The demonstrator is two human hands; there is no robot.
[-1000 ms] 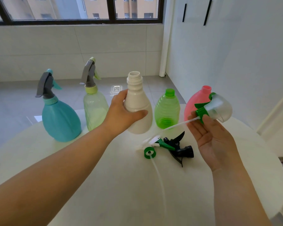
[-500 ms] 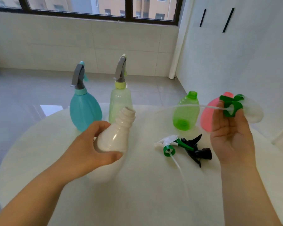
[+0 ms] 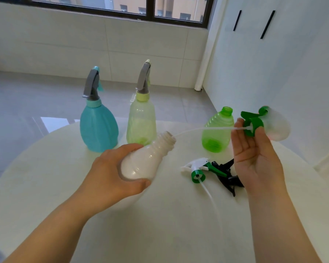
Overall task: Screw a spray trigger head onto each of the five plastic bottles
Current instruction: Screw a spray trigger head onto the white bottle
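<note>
Here, four bottles (image 3: 217, 130) visible, two capped; two loose trigger heads (image 3: 199, 168).

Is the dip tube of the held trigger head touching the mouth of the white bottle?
Cannot tell. In the head view the dip tube tip reaches the white bottle mouth rim, but contact or a small gap is unclear.

Black trigger head (image 3: 228, 177) partly behind right hand (image 3: 254, 160), pink bottle hidden

Our left hand (image 3: 110, 179) tilting the white bottle (image 3: 146, 158), our right hand (image 3: 254, 158) holding a green trigger head (image 3: 253, 122), its tube tip at the bottle mouth
</note>
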